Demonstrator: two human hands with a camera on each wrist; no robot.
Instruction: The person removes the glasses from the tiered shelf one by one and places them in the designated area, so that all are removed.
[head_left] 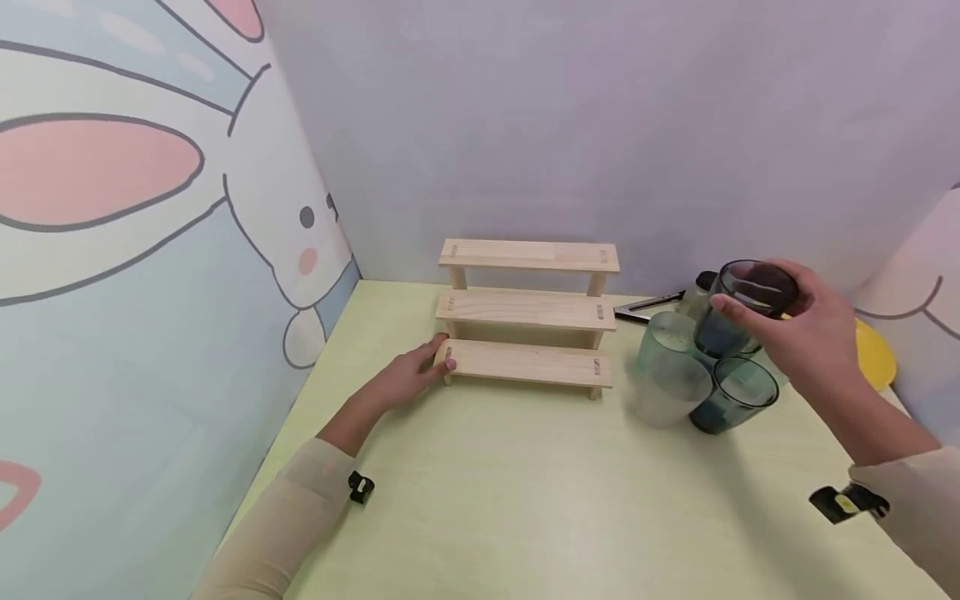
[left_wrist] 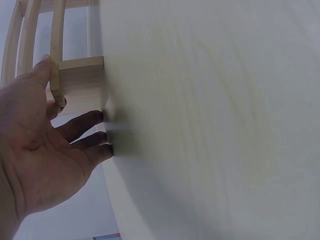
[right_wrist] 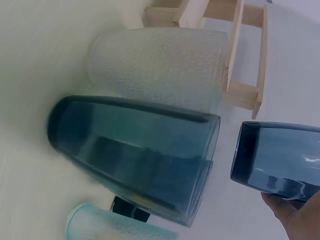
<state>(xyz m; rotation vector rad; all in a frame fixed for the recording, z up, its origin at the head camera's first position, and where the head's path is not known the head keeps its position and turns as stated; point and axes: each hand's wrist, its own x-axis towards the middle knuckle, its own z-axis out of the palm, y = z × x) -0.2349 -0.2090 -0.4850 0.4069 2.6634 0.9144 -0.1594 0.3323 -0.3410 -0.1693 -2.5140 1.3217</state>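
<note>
A three-tier wooden step rack (head_left: pixel 525 310) stands on the table. At the left end of its lowest board, my left hand (head_left: pixel 405 377) pinches the wood, thumb on top; the left wrist view shows the forefinger behind the board (left_wrist: pixel 56 82). On the right, my right hand (head_left: pixel 813 333) grips a dark blue-grey glass (head_left: pixel 716 329), lifted above other glasses; this glass (right_wrist: pixel 280 157) also appears at the right of the right wrist view. Below it stand another dark blue glass (head_left: pixel 735 396), a frosted clear glass (head_left: pixel 671 392) and a pale green glass (head_left: pixel 663 337).
Behind the glasses are a black-capped bottle (head_left: pixel 693 296) and a black angular object (head_left: pixel 637 312). A yellow round object (head_left: pixel 873 354) is partly hidden behind the right hand. Walls rise at the back and both sides, a rabbit picture (head_left: pixel 277 217) on the left one.
</note>
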